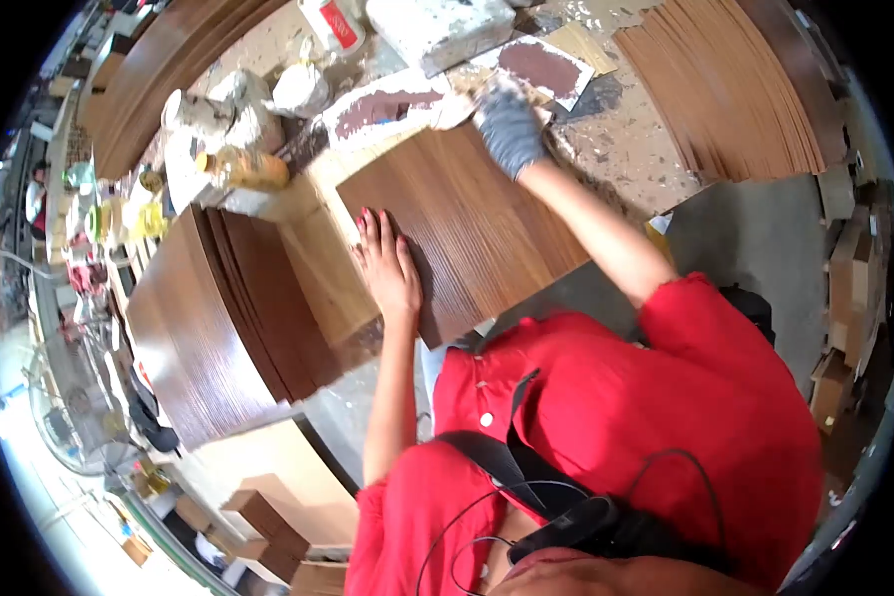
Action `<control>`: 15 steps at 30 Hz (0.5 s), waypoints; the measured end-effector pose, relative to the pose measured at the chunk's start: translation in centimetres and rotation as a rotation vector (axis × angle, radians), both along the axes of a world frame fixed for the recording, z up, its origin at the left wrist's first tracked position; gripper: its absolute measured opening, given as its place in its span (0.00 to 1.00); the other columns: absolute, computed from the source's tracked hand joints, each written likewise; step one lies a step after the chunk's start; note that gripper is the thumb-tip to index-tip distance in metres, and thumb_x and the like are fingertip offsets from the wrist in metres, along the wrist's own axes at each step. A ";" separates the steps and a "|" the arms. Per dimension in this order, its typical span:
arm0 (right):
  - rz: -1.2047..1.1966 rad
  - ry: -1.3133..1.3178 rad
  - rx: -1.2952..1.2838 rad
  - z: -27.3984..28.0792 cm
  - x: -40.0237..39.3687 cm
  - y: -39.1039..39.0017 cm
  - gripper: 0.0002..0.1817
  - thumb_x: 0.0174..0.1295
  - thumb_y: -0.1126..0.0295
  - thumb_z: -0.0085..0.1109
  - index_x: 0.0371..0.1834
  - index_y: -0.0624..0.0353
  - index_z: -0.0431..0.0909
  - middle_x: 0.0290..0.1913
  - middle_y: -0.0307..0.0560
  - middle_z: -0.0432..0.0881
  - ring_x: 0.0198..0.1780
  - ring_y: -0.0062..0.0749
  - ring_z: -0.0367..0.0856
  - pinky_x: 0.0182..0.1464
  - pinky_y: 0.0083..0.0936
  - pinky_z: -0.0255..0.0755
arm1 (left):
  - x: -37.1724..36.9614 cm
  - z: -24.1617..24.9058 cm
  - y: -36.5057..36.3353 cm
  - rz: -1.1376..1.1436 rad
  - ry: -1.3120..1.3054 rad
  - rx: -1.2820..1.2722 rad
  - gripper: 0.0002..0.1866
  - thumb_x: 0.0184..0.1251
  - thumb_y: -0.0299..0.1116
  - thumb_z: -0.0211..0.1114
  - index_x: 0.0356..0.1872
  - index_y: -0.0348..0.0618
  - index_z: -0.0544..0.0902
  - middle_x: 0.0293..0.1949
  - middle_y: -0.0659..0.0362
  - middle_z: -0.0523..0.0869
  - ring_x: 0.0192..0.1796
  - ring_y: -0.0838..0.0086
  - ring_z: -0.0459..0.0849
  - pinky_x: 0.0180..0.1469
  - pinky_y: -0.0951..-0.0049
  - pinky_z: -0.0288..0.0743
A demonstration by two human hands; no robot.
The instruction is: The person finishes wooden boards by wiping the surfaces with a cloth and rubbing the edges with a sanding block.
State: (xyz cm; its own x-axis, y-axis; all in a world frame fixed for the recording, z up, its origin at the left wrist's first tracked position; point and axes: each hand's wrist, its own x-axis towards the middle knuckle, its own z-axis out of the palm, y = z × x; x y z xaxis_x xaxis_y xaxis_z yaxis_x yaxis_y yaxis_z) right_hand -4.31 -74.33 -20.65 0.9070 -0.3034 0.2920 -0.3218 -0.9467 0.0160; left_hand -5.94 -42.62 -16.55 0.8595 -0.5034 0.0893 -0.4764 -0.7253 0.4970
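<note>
A brown wood-grain panel (487,223) lies in front of me on the bench. My left hand (389,268) is bare and rests flat on the panel's left edge, fingers stretched out. My right hand (510,127) wears a grey glove and is at the panel's far edge, its fingers bent inward. Something whitish shows beside those fingertips; what the hand grips is mostly hidden. Just beyond are a white sheet smeared with dark brown paste (387,107) and a second white-edged piece with brown paste (541,70).
Stacked brown panels stand at the left (223,318), far left and right (730,89). A yellowish bottle (243,167) lies near stained white containers (298,89). A red-and-white can (333,25) and a paint-spotted white block (437,30) are at the back. Cardboard boxes (268,526) sit lower left.
</note>
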 end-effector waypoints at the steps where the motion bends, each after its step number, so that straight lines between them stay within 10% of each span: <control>1: 0.027 0.091 -0.101 0.8 -0.1 2.0 0.25 0.75 0.65 0.37 0.73 0.53 0.69 0.74 0.54 0.70 0.76 0.45 0.65 0.78 0.45 0.55 | 0.0 0.0 -0.1 0.004 0.020 -0.021 0.28 0.82 0.40 0.44 0.79 0.46 0.62 0.82 0.54 0.54 0.84 0.59 0.48 0.83 0.51 0.35; 7: 0.318 -0.126 0.203 2.0 -2.4 11.6 0.23 0.70 0.57 0.51 0.65 0.52 0.78 0.73 0.51 0.71 0.78 0.44 0.62 0.80 0.44 0.50 | 0.0 0.6 -0.5 0.017 0.046 -0.018 0.28 0.82 0.39 0.44 0.79 0.45 0.62 0.82 0.54 0.55 0.84 0.60 0.48 0.83 0.51 0.34; 11: 0.058 0.278 0.342 0.9 1.6 3.6 0.22 0.70 0.61 0.51 0.63 0.56 0.79 0.72 0.56 0.72 0.75 0.47 0.66 0.78 0.45 0.54 | -0.1 0.8 -0.4 0.021 0.047 0.032 0.29 0.81 0.38 0.46 0.80 0.46 0.61 0.83 0.54 0.54 0.84 0.60 0.48 0.83 0.49 0.33; 15: -0.074 -0.107 0.052 1.7 -0.1 -0.1 0.23 0.73 0.64 0.45 0.67 0.61 0.76 0.71 0.59 0.72 0.75 0.47 0.65 0.79 0.44 0.52 | 0.3 0.9 -0.3 0.017 0.029 0.038 0.29 0.81 0.38 0.45 0.80 0.44 0.60 0.82 0.53 0.56 0.84 0.59 0.50 0.82 0.48 0.33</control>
State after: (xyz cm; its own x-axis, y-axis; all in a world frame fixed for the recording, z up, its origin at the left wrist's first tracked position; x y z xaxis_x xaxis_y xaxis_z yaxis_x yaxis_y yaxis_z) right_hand -4.37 -74.40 -18.96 0.8461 -0.3852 0.3683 -0.3878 -0.9190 -0.0703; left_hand -5.68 -42.92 -15.67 0.8696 -0.4916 0.0456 -0.4502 -0.7515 0.4823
